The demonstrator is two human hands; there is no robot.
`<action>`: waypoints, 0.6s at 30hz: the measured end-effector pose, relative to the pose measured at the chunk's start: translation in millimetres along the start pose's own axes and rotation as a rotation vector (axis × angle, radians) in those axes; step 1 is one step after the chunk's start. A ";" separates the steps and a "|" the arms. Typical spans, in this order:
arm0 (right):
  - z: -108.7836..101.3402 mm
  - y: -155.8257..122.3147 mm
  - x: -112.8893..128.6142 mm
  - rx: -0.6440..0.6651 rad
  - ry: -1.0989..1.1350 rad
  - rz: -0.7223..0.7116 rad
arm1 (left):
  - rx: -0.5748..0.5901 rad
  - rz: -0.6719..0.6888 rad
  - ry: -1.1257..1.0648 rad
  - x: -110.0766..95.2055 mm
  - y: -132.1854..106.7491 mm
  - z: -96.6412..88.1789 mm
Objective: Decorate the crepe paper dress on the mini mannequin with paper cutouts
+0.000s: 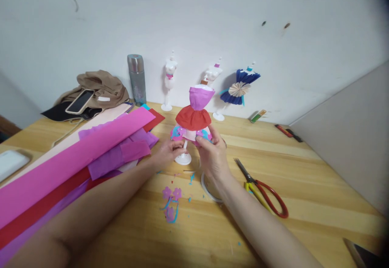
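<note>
A small white mannequin stand in front of me wears a paper dress with a purple bodice and a red gathered skirt. Below the red skirt lies a pink paper trim with blue bits and purple flowers on both sides. My right hand is closed on the trim's right end, thumb in front. At its left lower edge, beside the stand's post, my left hand is closed with its fingertips together. Loose purple paper flowers and blue strips lie nearer to me.
Red-and-yellow scissors lie right of a tape roll partly behind my right wrist. Crepe paper sheets cover the left side. Behind stand a flask, two white mannequins and one in a blue paper dress.
</note>
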State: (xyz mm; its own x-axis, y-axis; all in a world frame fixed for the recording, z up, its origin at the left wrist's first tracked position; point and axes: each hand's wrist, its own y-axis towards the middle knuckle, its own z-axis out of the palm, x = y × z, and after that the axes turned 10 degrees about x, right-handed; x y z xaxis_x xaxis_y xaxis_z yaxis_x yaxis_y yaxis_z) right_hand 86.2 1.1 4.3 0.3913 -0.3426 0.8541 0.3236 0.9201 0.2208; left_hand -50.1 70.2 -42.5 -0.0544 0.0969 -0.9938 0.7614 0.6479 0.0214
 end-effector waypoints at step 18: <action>-0.3 -1.9 -7.7 -0.044 -0.066 -0.008 | -0.036 -0.036 -0.044 13.0 3.0 1.3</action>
State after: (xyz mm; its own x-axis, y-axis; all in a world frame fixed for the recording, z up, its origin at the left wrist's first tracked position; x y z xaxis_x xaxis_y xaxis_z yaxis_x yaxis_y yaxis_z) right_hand 82.8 2.0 -2.8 0.3309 -0.3353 0.8821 0.3645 0.9076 0.2083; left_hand -47.8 72.4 -55.5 -0.0518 0.0402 -0.9978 0.7358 0.6771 -0.0109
